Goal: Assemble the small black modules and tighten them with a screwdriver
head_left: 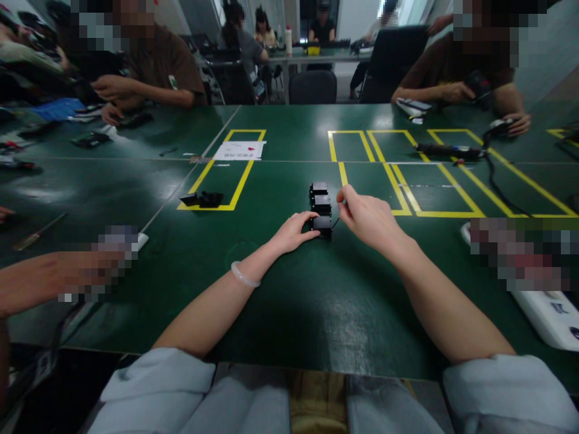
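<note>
Three small black box-shaped parts, which look like servo motors, stand in a short row on the green table. My left hand (pixel 296 232) has its thumb and fingers around the left side of the nearest black box-shaped part (pixel 322 225). The middle part (pixel 322 201) and the far part (pixel 319 188) sit just beyond it, untouched. On the right of the row, my right hand (pixel 368 216) is closed in a pinch. A thin dark strand, seemingly a cable (pixel 335 223), runs from the nearest part up to these fingertips; its end is hidden.
Yellow tape outlines (pixel 400 188) mark the green table (pixel 289 313). A black object (pixel 203 199) and a paper sheet (pixel 239 150) lie left. A black tool with a cord (pixel 447 150) rests at right. A white device (pixel 549 319) and a neighbour's arm (pixel 49 277) flank me.
</note>
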Available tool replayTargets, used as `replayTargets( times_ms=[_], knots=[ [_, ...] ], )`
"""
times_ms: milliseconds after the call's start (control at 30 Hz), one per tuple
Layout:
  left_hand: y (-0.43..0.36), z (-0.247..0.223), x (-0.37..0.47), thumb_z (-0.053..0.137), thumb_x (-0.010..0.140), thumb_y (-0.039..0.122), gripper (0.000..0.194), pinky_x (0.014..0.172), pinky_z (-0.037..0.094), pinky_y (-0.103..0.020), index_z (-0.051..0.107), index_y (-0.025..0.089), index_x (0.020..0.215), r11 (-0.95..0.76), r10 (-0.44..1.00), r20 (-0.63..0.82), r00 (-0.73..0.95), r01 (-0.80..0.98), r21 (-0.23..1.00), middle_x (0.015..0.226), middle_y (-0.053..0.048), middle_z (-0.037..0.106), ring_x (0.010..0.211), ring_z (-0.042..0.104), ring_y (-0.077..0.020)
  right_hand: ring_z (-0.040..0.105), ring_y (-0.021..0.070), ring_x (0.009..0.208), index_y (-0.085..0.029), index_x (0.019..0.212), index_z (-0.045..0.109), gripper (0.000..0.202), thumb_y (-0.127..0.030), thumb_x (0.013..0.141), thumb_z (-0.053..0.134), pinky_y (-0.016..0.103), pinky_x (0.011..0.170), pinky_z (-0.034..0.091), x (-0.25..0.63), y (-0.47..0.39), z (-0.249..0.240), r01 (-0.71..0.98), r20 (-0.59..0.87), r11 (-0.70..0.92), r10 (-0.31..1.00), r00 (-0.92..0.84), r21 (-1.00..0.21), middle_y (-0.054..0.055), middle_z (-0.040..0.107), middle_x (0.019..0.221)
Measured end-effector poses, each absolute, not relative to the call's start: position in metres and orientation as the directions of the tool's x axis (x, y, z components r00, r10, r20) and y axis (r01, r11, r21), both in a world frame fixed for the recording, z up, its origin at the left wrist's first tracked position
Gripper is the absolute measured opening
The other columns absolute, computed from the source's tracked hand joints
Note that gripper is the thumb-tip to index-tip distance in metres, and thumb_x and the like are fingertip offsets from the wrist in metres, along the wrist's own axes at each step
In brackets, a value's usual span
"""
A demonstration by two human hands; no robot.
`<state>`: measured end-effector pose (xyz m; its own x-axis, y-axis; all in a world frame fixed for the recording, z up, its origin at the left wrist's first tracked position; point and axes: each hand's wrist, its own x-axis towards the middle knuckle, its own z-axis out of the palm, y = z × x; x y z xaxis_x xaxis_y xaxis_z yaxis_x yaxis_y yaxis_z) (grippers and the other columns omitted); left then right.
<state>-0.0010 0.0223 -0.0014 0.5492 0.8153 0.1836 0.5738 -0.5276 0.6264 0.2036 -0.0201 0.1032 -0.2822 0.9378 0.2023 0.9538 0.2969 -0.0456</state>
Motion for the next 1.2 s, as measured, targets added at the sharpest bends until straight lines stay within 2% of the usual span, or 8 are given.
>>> replayTargets(
  times_ms=[133,367,567,800,1000,1200],
  knots=[
    [0.0228,-0.0022,-0.001,0.059,0.088,0.041,0.043,0.099,0.041,-0.041,0.051,0.022,0.126,-0.527,0.814,0.18,0.552,0.573,0.628,0.129,-0.007,0.056,0.115,0.052,-0.0262,0.061,0.0188,0.067,-0.02,0.105,0.054,0.035,-0.041,0.097,0.028,0.027,0.053,0.019,0.2041,-0.0189,0.1035,0.964,0.18,0.265,0.948,-0.261,0.004,0.007,0.069,0.08],
    [0.0225,-0.0023,-0.001,0.059,0.088,0.041,0.042,0.097,0.041,-0.04,0.051,0.022,0.125,-0.539,0.811,0.195,0.552,0.573,0.617,0.127,-0.006,0.057,0.112,0.053,-0.0252,0.06,0.0169,0.066,-0.02,0.114,0.051,0.032,-0.032,0.095,0.029,0.027,0.053,0.021,0.2029,-0.0209,0.1044,0.951,0.204,0.306,0.934,-0.292,-0.04,0.006,0.069,0.083],
    [0.0214,-0.0004,-0.0003,0.059,0.088,0.041,0.043,0.099,0.041,-0.041,0.051,0.022,0.125,-0.525,0.815,0.174,0.553,0.577,0.626,0.129,-0.006,0.056,0.115,0.052,-0.0261,0.061,0.0188,0.067,-0.019,0.103,0.055,0.036,-0.04,0.097,0.026,0.028,0.053,0.019,0.2038,-0.0211,0.1055,0.962,0.171,0.271,0.948,-0.269,0.012,0.007,0.069,0.079],
    [0.0222,-0.0009,-0.0009,0.061,0.088,0.038,0.043,0.096,0.041,-0.038,0.051,0.021,0.126,-0.533,0.816,0.19,0.546,0.582,0.615,0.126,-0.006,0.058,0.111,0.053,-0.024,0.059,0.0168,0.065,-0.019,0.117,0.048,0.032,-0.03,0.093,0.032,0.027,0.053,0.021,0.2026,-0.0229,0.1043,0.945,0.207,0.325,0.928,-0.309,-0.048,0.005,0.07,0.083],
    [0.023,-0.0037,-0.0015,0.059,0.088,0.041,0.043,0.097,0.041,-0.038,0.051,0.023,0.126,-0.544,0.808,0.199,0.554,0.572,0.614,0.127,-0.005,0.057,0.113,0.053,-0.0242,0.061,0.0195,0.068,-0.02,0.106,0.053,0.033,-0.04,0.096,0.028,0.028,0.053,0.02,0.203,-0.0216,0.1051,0.956,0.161,0.295,0.943,-0.291,0.0,0.007,0.069,0.081],
    [0.023,-0.0038,-0.0016,0.059,0.088,0.04,0.042,0.097,0.041,-0.039,0.051,0.023,0.125,-0.545,0.807,0.204,0.554,0.566,0.619,0.127,-0.005,0.057,0.112,0.053,-0.0249,0.059,0.0169,0.066,-0.02,0.109,0.051,0.028,-0.031,0.095,0.029,0.027,0.052,0.02,0.204,-0.0212,0.1053,0.947,0.195,0.319,0.933,-0.304,-0.05,0.006,0.069,0.087]
  ],
)
